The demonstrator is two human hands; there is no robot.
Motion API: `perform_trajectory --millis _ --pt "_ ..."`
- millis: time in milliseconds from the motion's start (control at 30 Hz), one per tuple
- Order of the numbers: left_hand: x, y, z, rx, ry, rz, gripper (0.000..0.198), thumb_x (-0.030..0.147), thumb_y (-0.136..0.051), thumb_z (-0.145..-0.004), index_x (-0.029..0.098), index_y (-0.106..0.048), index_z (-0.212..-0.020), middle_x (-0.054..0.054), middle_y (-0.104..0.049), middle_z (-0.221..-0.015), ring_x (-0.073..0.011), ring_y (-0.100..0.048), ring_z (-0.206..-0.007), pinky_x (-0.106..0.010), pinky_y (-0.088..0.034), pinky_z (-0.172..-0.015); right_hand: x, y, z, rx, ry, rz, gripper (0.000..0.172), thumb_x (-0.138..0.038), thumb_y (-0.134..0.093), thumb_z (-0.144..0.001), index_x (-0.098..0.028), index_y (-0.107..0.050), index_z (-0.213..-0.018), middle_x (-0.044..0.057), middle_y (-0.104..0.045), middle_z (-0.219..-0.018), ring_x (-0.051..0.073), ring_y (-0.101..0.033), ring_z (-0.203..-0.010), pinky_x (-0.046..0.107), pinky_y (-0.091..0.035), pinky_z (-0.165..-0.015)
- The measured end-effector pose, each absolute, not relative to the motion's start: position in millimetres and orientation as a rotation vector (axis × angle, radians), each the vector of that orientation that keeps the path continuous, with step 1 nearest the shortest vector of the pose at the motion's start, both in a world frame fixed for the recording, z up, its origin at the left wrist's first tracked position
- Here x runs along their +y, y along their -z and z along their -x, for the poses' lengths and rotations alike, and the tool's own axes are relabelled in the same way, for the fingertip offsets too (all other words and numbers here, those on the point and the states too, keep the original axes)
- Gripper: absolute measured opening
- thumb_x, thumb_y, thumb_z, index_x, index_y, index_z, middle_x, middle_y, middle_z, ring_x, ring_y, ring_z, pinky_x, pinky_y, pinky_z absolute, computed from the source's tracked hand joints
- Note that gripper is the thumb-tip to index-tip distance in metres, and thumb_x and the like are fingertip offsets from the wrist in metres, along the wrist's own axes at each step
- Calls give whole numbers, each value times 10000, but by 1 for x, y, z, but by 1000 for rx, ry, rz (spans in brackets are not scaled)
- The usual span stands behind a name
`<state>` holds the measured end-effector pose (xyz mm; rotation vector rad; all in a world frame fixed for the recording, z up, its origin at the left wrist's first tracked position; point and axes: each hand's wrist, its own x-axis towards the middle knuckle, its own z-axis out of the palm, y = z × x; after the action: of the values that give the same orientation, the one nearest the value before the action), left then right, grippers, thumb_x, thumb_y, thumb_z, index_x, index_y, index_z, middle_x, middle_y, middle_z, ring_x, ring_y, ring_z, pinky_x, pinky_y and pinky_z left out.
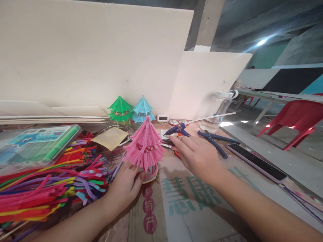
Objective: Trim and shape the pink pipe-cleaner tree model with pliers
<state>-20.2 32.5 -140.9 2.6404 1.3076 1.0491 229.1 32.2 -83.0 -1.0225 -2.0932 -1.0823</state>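
Note:
A pink tiered pipe-cleaner tree (144, 144) stands on a small round base on the cardboard sheet (186, 205). My left hand (124, 185) is closed round the tree's base, just below its fringe. My right hand (195, 153) lies flat with fingers stretched out, its fingertips touching the handle of a blue glue gun (177, 129). Red-handled scissors (169, 147) lie partly hidden under that hand.
A heap of coloured pipe cleaners (47, 181) fills the left. Green (120, 109) and blue (143, 109) trees stand at the back wall board. Blue pliers (214, 139), a phone (256, 162), a clear bottle (218, 111) and a plastic box (37, 141) lie around. Red chair (295, 121) at right.

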Motion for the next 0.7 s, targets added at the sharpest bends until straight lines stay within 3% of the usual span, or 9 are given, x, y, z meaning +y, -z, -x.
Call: perform_trajectory --millis 267,467,700 --pt "32 139 20 1336 -1006 -2674 224 251 -445 -898 219 -644 -802 -59 -668 -752 -246 -644 -760 -386 -531 -766 32 84 -228 -2103 1088 1048 252 -186 -474 -971 -132 -675 -1113 76 -715 -856 190 -566 -715 320 -397 -640" --pt "32 140 19 1322 -1056 -2667 208 222 -447 -883 231 -655 -897 -54 -676 -787 -250 -649 -814 -395 -521 -823 31 84 -228 -2120 1070 1048 301 -141 -427 -963 -150 -670 -1140 87 -709 -876 194 -571 -728 322 -405 -644" --pt "32 141 19 1315 -1051 -2662 197 204 -463 -880 217 -638 -789 -67 -672 -791 -257 -649 -842 -405 -533 -808 32 85 -229 -2105 971 1045 284 -170 -446 -965 -140 -696 -1096 89 -713 -814 196 -603 -682 318 -424 -610"
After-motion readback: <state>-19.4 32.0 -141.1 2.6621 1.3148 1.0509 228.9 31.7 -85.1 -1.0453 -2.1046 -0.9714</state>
